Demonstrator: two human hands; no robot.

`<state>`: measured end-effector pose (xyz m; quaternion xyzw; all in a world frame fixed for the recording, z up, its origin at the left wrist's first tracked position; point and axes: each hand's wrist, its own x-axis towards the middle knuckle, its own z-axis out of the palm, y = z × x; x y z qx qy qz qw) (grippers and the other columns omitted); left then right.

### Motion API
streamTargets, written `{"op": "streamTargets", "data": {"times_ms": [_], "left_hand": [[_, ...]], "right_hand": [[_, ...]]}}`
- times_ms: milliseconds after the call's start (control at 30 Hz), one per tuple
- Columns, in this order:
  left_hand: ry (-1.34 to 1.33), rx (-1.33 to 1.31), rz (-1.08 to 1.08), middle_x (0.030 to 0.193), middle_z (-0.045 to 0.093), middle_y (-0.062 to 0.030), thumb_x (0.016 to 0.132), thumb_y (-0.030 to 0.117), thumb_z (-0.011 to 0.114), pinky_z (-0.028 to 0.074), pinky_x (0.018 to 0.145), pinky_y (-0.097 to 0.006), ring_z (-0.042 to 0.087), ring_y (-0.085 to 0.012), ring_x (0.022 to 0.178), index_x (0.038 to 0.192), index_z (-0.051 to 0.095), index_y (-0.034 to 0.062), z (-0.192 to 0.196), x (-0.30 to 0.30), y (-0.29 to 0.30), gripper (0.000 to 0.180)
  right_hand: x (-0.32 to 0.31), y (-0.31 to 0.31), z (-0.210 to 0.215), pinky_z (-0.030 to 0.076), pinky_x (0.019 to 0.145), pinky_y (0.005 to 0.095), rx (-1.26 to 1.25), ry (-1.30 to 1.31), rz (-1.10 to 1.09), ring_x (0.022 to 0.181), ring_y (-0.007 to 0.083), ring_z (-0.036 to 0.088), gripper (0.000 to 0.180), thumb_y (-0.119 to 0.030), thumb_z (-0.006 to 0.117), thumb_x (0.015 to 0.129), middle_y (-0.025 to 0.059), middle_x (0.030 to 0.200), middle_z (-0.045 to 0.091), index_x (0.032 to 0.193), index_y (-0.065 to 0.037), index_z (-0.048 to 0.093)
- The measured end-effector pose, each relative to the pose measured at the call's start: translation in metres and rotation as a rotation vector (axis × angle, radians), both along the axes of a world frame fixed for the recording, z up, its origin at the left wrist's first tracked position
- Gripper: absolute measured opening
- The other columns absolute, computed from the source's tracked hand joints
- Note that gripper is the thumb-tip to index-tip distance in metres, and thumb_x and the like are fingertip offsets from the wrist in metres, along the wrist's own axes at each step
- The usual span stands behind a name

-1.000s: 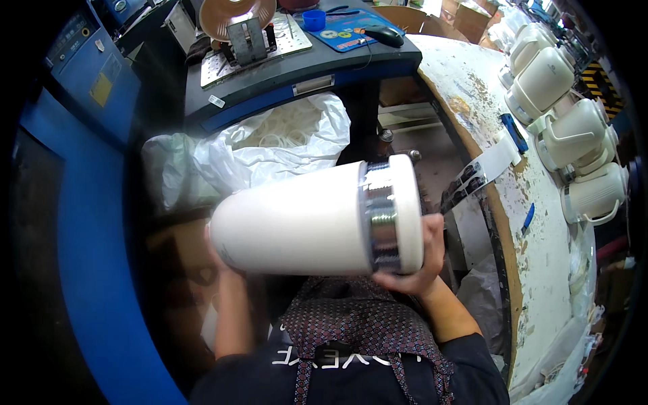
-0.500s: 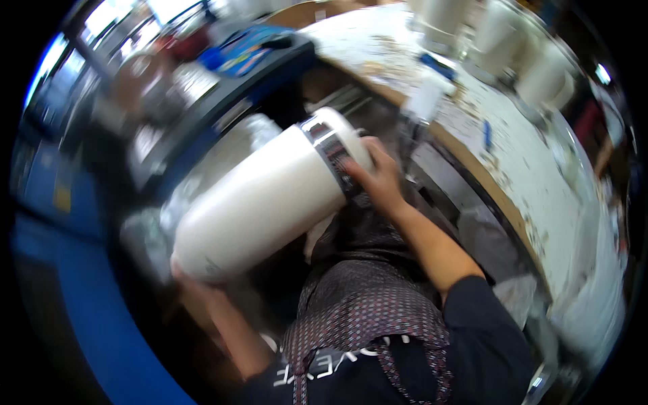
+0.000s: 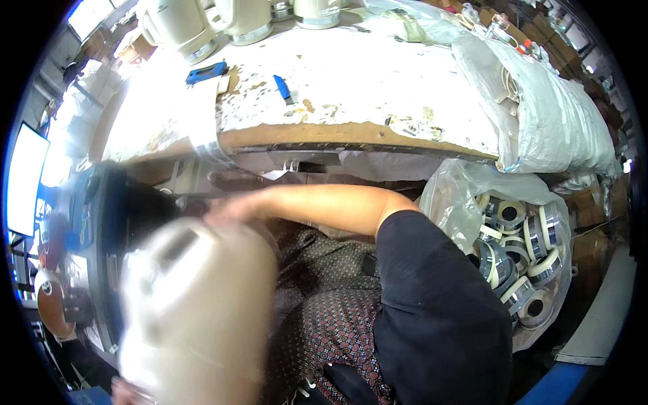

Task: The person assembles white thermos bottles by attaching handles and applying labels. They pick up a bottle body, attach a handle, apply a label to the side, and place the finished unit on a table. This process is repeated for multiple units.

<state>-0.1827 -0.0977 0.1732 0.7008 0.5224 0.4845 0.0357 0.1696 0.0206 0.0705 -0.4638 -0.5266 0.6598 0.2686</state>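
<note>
A cream insulated jug [image 3: 202, 310] with a handle fills the lower left, smeared by motion. My right hand [image 3: 236, 206] is at its far end, the forearm reaching across from the right; the fingers are blurred and partly hidden behind the jug. At the lower left edge, a small part of my left hand [image 3: 127, 391] shows against the jug's near end. Between them the two hands carry the jug above my lap, over a patterned apron [image 3: 337, 317].
Several cream jugs [image 3: 246, 23] stand along the white worktable's [image 3: 378, 81] far side. A blue-handled tool [image 3: 282, 88] and a blue cutter [image 3: 206, 72] lie there. At right, a plastic bag [image 3: 451, 202] holds several cream-and-silver rings [image 3: 533, 236]. A dark bench [image 3: 101, 250] stands left.
My view has turned right, bringing the worktable ahead and the bag of rings into sight. The jug has turned from lying slantwise to pointing away from me, at lower left, its handle now visible.
</note>
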Motion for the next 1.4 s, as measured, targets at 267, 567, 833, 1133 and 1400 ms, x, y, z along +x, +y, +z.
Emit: {"op": "streamTargets", "data": {"times_ms": [267,567,833,1133,1400], "left_hand": [[0.426,-0.122,-0.1,0.13,0.051,-0.0231,0.09,0.031,0.059,0.041,0.1,-0.049,0.052,-0.0376,0.117,0.115,0.059,-0.0048,0.022,-0.002,0.016,0.044],[0.611,-0.123,-0.402,0.131,0.048,-0.0273,0.088,0.025,0.064,0.037,0.103,-0.052,0.05,-0.0415,0.12,0.108,0.062,-0.007,0.027,-0.006,0.07,0.037],[0.37,-0.052,-0.553,0.115,0.059,-0.0252,0.072,0.032,0.074,0.048,0.086,-0.043,0.059,-0.0362,0.104,0.068,0.053,0.0006,0.009,0.085,0.066,0.038],[0.187,-0.076,-0.402,0.109,0.058,-0.027,0.064,0.03,0.076,0.046,0.085,-0.044,0.058,-0.0387,0.099,0.065,0.051,0.0027,-0.028,0.028,-0.001,0.038],[0.059,-0.063,-0.214,0.117,0.056,-0.0275,0.068,0.029,0.08,0.044,0.093,-0.049,0.056,-0.0426,0.109,0.066,0.054,0.0023,-0.054,0.006,-0.018,0.037]], "right_hand": [[0.343,-0.107,0.037,0.053,0.075,0.0397,0.562,-0.996,-0.972,0.086,0.0242,0.065,0.034,-0.028,0.057,0.09,0.0141,0.103,0.067,0.119,-0.011,0.063],[0.556,-0.41,-0.01,0.031,0.11,0.0384,-0.162,-1.243,-1.599,0.133,0.0349,0.042,0.086,-0.055,0.061,0.085,0.0243,0.142,0.044,0.143,0.003,0.037],[0.359,-0.219,0.025,0.05,0.072,0.0423,0.535,-1.427,-0.847,0.079,0.0311,0.066,0.022,-0.022,0.066,0.075,0.0156,0.081,0.067,0.089,-0.005,0.064],[0.334,-0.09,0.065,0.05,0.081,0.0436,0.427,-1.631,-0.654,0.091,0.0328,0.066,0.045,-0.035,0.067,0.077,0.014,0.094,0.069,0.113,-0.011,0.056],[0.468,-0.09,-0.005,0.049,0.077,0.038,0.096,-1.021,-1.557,0.083,0.0303,0.063,0.043,-0.037,0.066,0.087,0.0163,0.082,0.064,0.11,-0.003,0.054]]}}
